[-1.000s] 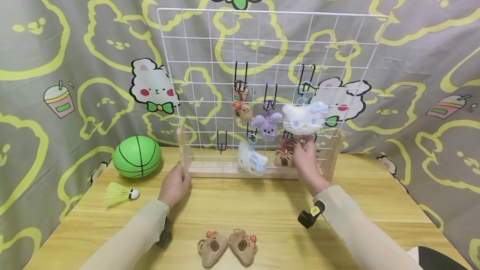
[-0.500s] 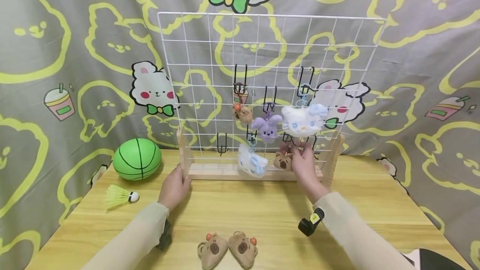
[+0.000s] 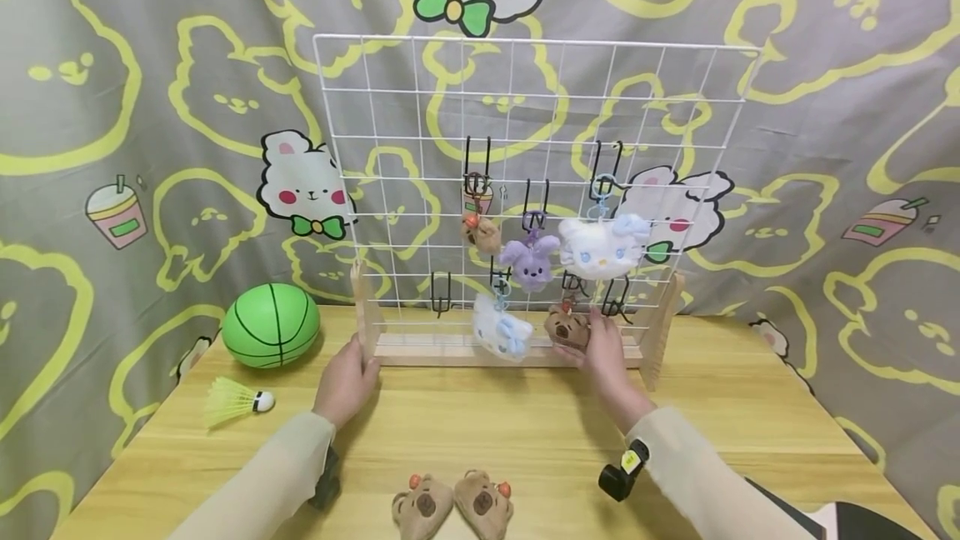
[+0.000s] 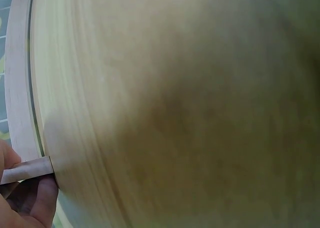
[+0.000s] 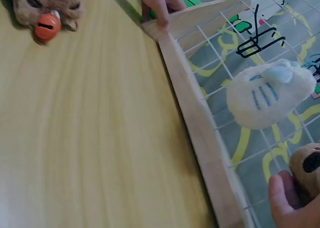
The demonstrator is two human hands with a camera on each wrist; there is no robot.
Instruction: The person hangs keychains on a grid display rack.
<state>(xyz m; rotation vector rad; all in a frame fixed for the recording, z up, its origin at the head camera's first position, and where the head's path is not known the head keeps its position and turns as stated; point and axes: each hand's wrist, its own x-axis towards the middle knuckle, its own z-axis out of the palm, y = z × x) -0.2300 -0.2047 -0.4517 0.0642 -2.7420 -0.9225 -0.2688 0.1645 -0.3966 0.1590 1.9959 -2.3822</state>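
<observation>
A white wire grid rack [image 3: 420,190] stands in wooden end supports joined by a low wooden bar [image 3: 450,354]. My left hand [image 3: 347,382] grips the left wooden support [image 4: 31,170], with thumb and fingers on either side of it. On a lower right hook hangs a brown capybara plush keychain [image 3: 566,328]. My right hand [image 3: 606,354] is right at this plush, its fingers extended beside and below it; most of that hand is outside the right wrist view. To the left hangs a white cat plush keychain [image 5: 265,95], tilted.
Higher hooks carry a brown plush [image 3: 482,233], a purple rabbit plush [image 3: 530,263] and a large white cat plush [image 3: 602,247]. Two capybara plushes [image 3: 483,504] lie on the table's front. A green ball [image 3: 272,325] and a yellow shuttlecock [image 3: 236,402] sit left.
My right hand has moved down from the lower right hook to beside the capybara plush, which now hangs in fuller view. My left hand keeps its hold on the support. The head view has tilted up slightly.
</observation>
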